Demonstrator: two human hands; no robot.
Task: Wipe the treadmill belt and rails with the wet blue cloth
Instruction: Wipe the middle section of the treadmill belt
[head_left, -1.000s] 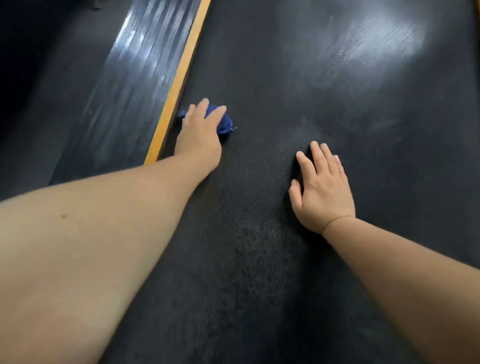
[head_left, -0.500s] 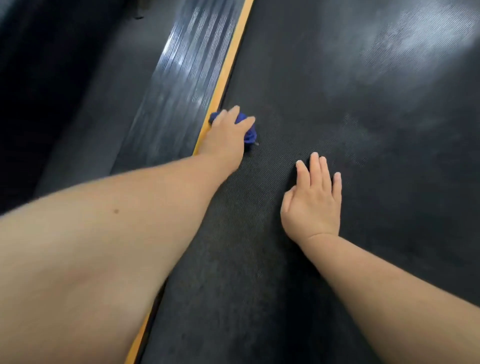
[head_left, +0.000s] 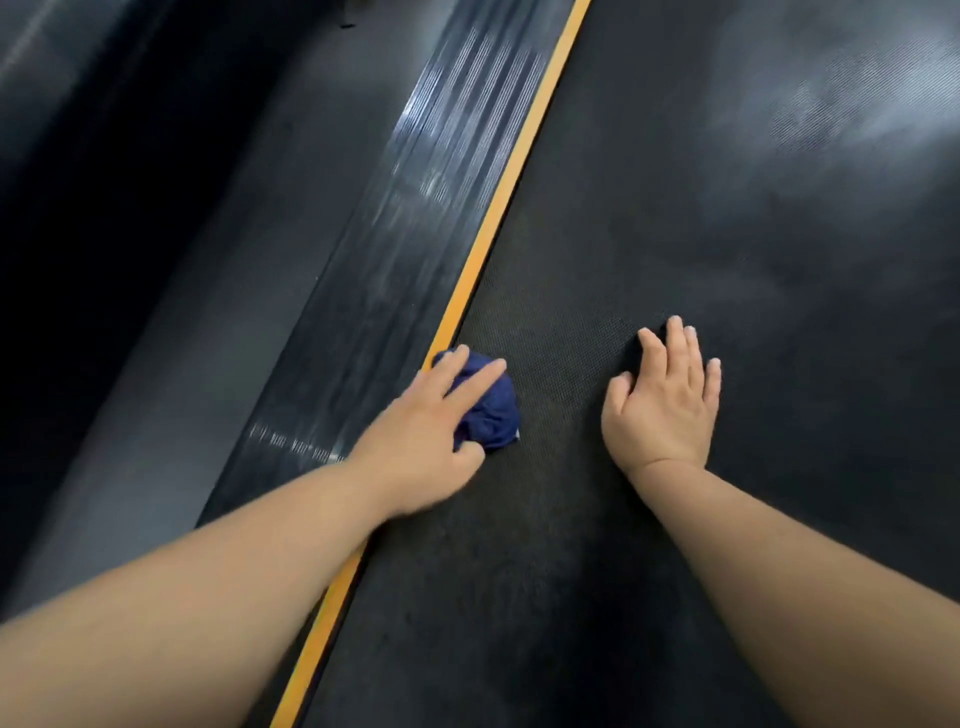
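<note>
The blue cloth is bunched up on the black treadmill belt, right against the yellow edge strip. My left hand lies over the cloth and grips it, fingers spread across its top and thumb under its near side. Flat on the belt to the right rests my right hand, palm down, fingers together, holding nothing. The ribbed left side rail runs beside the yellow strip; my left forearm crosses over it.
A dark floor or frame area lies left of the rail. The belt stretches ahead with pale glare patches at the far right.
My left hand has drawn the cloth back toward me along the yellow strip. The right hand stays planted on the belt, and my view has swung toward the left rail.
</note>
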